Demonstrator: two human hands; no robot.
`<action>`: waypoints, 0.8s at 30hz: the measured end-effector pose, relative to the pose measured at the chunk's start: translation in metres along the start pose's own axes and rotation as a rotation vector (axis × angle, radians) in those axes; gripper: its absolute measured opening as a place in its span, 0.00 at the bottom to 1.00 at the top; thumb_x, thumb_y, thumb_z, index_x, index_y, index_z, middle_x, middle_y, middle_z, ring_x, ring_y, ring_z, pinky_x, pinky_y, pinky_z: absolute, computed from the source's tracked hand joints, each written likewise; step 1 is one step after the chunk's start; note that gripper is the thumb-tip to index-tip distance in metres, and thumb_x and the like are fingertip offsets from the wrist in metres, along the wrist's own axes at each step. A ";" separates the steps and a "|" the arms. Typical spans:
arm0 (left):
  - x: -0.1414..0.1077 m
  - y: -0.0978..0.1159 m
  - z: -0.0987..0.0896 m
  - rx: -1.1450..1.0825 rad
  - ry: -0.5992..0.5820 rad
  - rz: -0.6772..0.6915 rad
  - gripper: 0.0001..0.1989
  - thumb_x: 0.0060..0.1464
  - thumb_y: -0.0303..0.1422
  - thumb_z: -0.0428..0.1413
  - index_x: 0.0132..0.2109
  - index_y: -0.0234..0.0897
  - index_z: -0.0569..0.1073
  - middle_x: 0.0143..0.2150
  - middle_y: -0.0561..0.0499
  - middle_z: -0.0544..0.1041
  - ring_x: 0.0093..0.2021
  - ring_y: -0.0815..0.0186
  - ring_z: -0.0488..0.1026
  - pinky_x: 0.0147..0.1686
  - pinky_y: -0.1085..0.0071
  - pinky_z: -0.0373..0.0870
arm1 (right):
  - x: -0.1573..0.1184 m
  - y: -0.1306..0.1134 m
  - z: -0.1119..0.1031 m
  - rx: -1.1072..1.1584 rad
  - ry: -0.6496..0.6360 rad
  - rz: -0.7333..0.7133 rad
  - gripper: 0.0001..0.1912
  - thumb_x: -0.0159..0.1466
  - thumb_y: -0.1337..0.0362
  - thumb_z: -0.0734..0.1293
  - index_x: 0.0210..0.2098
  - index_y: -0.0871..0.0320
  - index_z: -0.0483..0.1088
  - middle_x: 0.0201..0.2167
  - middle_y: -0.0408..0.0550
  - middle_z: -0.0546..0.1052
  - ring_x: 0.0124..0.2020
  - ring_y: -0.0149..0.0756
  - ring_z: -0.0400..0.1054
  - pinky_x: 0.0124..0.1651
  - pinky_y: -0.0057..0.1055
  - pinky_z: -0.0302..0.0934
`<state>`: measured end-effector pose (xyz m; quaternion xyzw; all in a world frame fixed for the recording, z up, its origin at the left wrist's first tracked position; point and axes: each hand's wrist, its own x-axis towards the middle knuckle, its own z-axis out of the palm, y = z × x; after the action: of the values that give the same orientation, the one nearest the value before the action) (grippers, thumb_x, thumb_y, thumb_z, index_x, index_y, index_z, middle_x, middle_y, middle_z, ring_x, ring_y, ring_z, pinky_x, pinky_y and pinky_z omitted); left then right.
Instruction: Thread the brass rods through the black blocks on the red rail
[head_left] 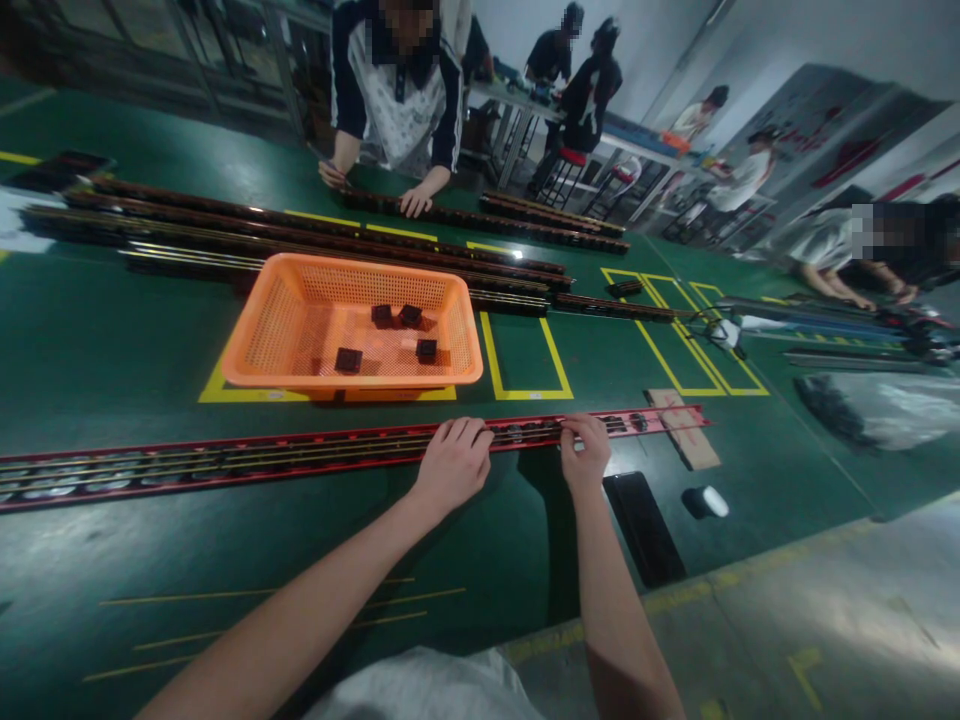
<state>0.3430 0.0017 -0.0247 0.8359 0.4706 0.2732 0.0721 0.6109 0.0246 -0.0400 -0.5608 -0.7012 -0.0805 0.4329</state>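
Note:
A long red rail [285, 444] with brass-coloured strips and dark parts inside lies across the green table. My left hand [454, 462] rests over its middle, fingers bent down onto the strips, and what they grip is hidden. Further right, my right hand [585, 446] has its fingertips pressed together at the rail's inner parts; anything between them is too small to name. Beneath the rail's right end sits a cardboard piece [694, 440]. Behind the rail stands an orange basket [352, 378] holding several small black blocks [349, 360].
Dark rails [300, 235] lie behind the basket, where a person's hands [416, 200] work. A black phone [645, 525] and a white object [715, 501] are near the front edge. Thin yellow strips [187, 597] lie front left. A plastic bag [892, 405] is at right.

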 end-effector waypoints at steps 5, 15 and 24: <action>0.000 0.000 0.000 -0.010 -0.011 -0.002 0.14 0.63 0.29 0.50 0.53 0.38 0.73 0.54 0.45 0.75 0.55 0.58 0.69 0.57 0.58 0.66 | -0.001 0.001 0.000 -0.014 -0.015 0.022 0.08 0.63 0.69 0.64 0.32 0.53 0.74 0.37 0.49 0.79 0.44 0.43 0.71 0.51 0.48 0.66; 0.000 -0.001 0.000 -0.005 -0.011 0.007 0.14 0.62 0.29 0.51 0.53 0.39 0.74 0.53 0.45 0.75 0.55 0.59 0.70 0.56 0.58 0.67 | -0.001 0.003 0.002 -0.051 -0.030 0.040 0.06 0.63 0.67 0.64 0.31 0.54 0.72 0.38 0.49 0.79 0.44 0.43 0.71 0.52 0.48 0.64; -0.001 -0.001 0.003 -0.014 0.018 0.004 0.15 0.63 0.29 0.50 0.54 0.38 0.74 0.54 0.45 0.76 0.55 0.59 0.70 0.57 0.58 0.67 | -0.003 0.005 0.002 -0.020 -0.041 0.036 0.06 0.64 0.66 0.64 0.32 0.53 0.73 0.41 0.49 0.79 0.47 0.44 0.70 0.53 0.48 0.63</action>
<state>0.3437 0.0015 -0.0284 0.8339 0.4675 0.2840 0.0733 0.6145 0.0252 -0.0453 -0.5791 -0.6988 -0.0683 0.4143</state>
